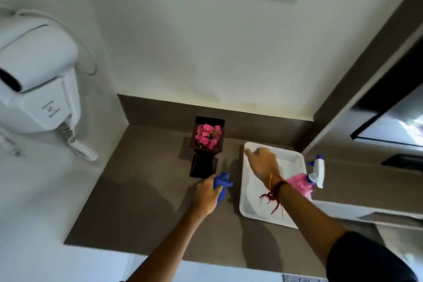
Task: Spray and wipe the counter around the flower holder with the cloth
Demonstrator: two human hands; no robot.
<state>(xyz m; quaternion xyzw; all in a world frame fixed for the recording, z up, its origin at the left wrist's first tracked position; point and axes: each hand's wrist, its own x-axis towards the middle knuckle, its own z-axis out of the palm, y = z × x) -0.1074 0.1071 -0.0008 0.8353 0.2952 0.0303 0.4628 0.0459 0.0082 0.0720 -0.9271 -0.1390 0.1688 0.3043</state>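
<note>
A dark square flower holder (204, 162) with pink flowers (208, 136) stands near the back of the grey-brown counter (142, 190). My left hand (207, 192) is closed around a bunched blue cloth (222, 183), just in front of the holder's base and to its right. My right hand (263, 162) hovers over the far left part of a white tray (249, 208), fingers loose and pointing forward, holding nothing. A pink spray bottle (302, 184) with a white and blue trigger head (317, 170) stands right of the tray, behind my right wrist.
A white wall-mounted hair dryer (34, 71) with a coiled cord (80, 144) hangs on the left wall. A backsplash and white wall close the counter at the rear. At right a ledge (366, 178) and a mirror edge (389, 126) border the counter.
</note>
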